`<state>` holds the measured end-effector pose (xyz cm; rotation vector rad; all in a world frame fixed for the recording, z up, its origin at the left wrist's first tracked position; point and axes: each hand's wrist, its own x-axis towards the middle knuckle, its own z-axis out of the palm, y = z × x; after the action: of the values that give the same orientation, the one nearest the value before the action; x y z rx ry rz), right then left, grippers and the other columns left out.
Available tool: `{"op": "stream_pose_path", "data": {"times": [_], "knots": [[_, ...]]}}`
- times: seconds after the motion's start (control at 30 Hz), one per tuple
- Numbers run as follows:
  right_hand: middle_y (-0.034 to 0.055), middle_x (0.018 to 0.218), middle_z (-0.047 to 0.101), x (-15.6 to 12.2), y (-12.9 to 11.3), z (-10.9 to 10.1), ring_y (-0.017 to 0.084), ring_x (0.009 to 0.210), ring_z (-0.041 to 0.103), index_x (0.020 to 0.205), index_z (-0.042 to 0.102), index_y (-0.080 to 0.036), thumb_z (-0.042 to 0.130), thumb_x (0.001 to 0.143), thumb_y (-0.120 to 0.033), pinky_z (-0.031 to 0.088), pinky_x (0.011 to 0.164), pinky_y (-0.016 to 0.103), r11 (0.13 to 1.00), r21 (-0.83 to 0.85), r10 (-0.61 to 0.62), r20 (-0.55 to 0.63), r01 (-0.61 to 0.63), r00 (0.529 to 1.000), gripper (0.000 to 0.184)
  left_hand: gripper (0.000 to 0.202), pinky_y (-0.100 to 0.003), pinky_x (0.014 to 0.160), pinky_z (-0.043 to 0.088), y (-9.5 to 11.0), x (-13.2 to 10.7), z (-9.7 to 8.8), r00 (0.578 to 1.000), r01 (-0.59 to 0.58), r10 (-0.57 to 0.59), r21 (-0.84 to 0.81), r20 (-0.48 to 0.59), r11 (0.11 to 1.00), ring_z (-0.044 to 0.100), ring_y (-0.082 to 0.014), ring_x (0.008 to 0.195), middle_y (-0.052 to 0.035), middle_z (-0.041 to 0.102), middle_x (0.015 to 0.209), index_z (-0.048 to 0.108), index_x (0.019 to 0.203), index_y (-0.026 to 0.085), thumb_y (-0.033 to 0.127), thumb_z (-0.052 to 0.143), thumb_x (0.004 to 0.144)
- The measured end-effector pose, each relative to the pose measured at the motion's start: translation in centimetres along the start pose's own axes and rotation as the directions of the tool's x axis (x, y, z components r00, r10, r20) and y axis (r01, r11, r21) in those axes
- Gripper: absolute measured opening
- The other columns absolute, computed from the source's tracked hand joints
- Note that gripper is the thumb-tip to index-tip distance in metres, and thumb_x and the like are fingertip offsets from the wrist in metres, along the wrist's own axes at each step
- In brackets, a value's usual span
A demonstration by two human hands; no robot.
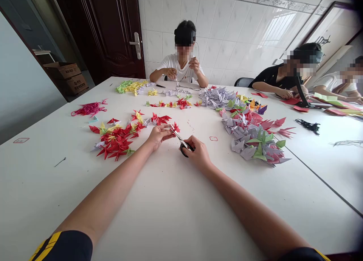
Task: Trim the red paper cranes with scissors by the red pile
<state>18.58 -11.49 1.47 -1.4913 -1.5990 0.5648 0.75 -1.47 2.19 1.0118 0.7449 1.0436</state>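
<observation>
My right hand (pixel 199 152) grips a pair of scissors (pixel 182 140) by its black handles, blades aimed up and left. The blade tips reach the fingers of my left hand (pixel 159 136), which are pinched together; what lies between them is too small to make out. Just beyond the fingertips sits a red folded paper crane (pixel 176 127). Left of that hand lies a heap of paper cranes (pixel 116 140), mostly red, with some yellow and white, and more cranes (pixel 161 119) trail from it toward my fingers.
A large pile of lilac, pink and green cranes (pixel 252 136) covers the table's right side. Pink yarn (pixel 90 108) lies at the left, black cords (pixel 308 126) at the right. Across the table a person (pixel 183 66) handles a thread; other people (pixel 279 79) sit at the right.
</observation>
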Motion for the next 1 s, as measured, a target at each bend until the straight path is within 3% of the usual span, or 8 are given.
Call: {"op": "stream_pose_path", "data": {"times": [1.0], "knots": [[-0.0007,0.08,0.059,-0.07,-0.34,0.01,0.017,0.07,0.048,0.087,0.052,-0.024,0.057,0.07,-0.038,0.034,0.061,0.028,0.998,-0.066,0.026,0.025,-0.024,0.999,0.022,0.042,-0.039,0.09,0.055,0.15,-0.04,-0.16,0.997,0.011,-0.012,0.015,0.08,1.0,0.072,-0.0197,0.078,-0.0084,0.074,0.079,0.066,0.104,0.01,0.011,0.079,0.064]]}}
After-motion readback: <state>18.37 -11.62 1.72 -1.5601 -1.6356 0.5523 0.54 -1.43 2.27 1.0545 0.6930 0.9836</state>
